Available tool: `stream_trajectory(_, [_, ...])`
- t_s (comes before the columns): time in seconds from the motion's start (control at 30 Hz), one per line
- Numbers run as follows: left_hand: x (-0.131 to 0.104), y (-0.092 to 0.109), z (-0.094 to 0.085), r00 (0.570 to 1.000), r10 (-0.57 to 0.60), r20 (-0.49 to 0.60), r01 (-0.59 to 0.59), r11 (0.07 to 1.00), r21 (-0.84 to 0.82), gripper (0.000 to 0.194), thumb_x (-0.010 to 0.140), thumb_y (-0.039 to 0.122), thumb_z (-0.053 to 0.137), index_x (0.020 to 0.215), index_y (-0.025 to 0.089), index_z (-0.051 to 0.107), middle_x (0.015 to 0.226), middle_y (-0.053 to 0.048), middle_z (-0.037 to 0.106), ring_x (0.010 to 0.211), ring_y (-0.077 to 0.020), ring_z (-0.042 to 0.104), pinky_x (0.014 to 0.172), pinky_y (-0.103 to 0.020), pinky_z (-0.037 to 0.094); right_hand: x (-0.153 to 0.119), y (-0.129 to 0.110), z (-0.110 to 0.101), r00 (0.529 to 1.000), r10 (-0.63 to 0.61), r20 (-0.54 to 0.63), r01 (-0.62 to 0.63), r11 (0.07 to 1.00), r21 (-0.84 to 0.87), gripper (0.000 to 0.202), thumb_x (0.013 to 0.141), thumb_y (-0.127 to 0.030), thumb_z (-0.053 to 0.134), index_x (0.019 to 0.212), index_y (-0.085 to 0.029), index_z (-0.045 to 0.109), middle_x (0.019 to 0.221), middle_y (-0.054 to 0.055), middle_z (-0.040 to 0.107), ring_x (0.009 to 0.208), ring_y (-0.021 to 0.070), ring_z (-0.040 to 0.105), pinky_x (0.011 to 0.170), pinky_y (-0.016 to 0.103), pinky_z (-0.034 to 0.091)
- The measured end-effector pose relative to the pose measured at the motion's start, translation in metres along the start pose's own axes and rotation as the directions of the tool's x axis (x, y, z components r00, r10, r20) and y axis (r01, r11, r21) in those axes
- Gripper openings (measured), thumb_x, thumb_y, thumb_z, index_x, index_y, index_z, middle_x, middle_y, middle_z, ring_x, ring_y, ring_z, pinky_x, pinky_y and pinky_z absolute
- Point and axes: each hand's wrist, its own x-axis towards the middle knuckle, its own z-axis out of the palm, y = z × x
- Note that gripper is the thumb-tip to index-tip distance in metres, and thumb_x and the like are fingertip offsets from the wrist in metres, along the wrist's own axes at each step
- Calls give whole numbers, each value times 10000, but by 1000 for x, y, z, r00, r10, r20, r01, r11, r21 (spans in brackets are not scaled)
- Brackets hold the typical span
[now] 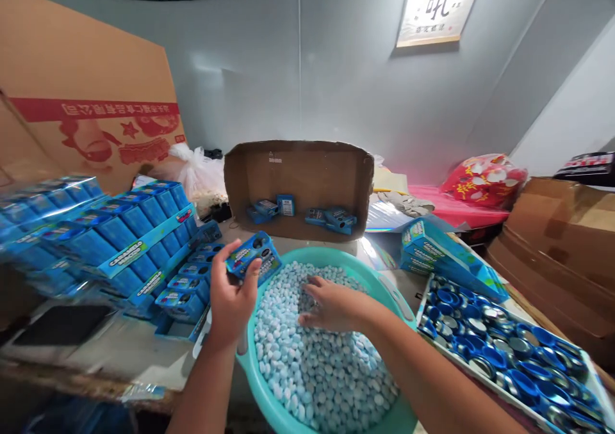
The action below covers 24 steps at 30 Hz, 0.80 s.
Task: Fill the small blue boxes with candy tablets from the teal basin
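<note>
My left hand [234, 296] grips a small blue printed box [254, 257] by its edges, tilted, over the left rim of a teal basin [254, 363]. Small pale blue and white candies [331, 376] fill much of the basin. My right hand [331, 303] reaches into them from the right, palm down, its fingers apart and touching the candies; no item shows between them.
Blue boxes [134, 229] are stacked at left, beside an open tray of them [185, 303]. Behind the basin, a cardboard box [298, 178] holds several blue boxes. A tray of blue-and-silver lids [509, 351] lies right, near folded blue cartons [446, 255].
</note>
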Motion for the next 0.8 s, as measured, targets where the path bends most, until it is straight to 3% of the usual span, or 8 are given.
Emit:
stream_trajectory(0.07, [6,-10,-25,994,1,-111,8,997,78,502,834,440,746,1231,207,546,1228,-98,605,1080,-241,635,939,-355,520,-3,0,2,997,-35,69,39,997,-63,464,686,-403,827,1075,-169,732,1183,170,646,1050,382,616,895,479,481])
stream_trajectory(0.17, [8,-33,-57,983,-55,-173,85,981,175,390,814,472,748,1015,207,542,1101,-77,627,1042,-242,637,938,-375,508,-1,-1,3,988,-92,125,105,989,-102,294,753,-342,771,1011,-203,742,1088,104,656,964,287,632,842,378,485])
stream_trajectory(0.33, [-7,-67,-64,989,-138,62,121,966,230,420,866,461,679,771,237,337,1181,-102,632,1154,-261,614,997,-424,474,3,-4,7,976,-148,157,167,979,-118,200,751,-164,692,933,-223,749,977,45,710,932,232,640,819,309,455])
stream_trajectory(0.47, [-15,-63,-59,967,-121,226,59,963,262,337,848,425,702,793,222,438,1298,-133,612,1266,-291,564,1069,-468,441,0,-8,10,978,-147,147,167,976,-136,214,736,-125,642,892,-232,740,886,17,717,812,200,629,692,285,425])
stream_trajectory(0.53, [-19,-54,-70,994,-43,100,21,978,207,274,854,392,703,935,217,508,1362,-142,567,1292,-275,549,1080,-456,449,-2,-8,7,982,-143,122,162,974,-157,164,752,-133,626,845,-228,721,815,5,698,734,182,607,647,280,405])
stream_trajectory(0.6, [-24,-51,-90,989,27,-143,-5,989,149,274,864,361,694,1000,216,506,1266,-130,604,1212,-257,608,1027,-440,499,-3,-9,2,985,-148,93,162,971,-174,155,772,-115,584,795,-221,694,766,0,678,694,172,590,635,280,399])
stream_trajectory(0.7, [-40,-64,-127,899,-21,-437,100,982,159,268,850,331,708,986,205,515,1025,-75,659,957,-228,700,902,-418,561,-3,-10,-9,988,-149,41,154,974,-165,180,810,-120,533,783,-225,676,773,6,677,698,178,591,637,287,415])
stream_trajectory(0.8, [-60,-91,-161,834,-163,-527,304,933,192,300,810,328,728,999,198,535,925,-40,658,817,-209,701,825,-409,580,-2,-10,-13,993,-119,-13,115,981,-154,164,861,-202,521,836,-239,679,842,21,701,716,191,606,640,299,436])
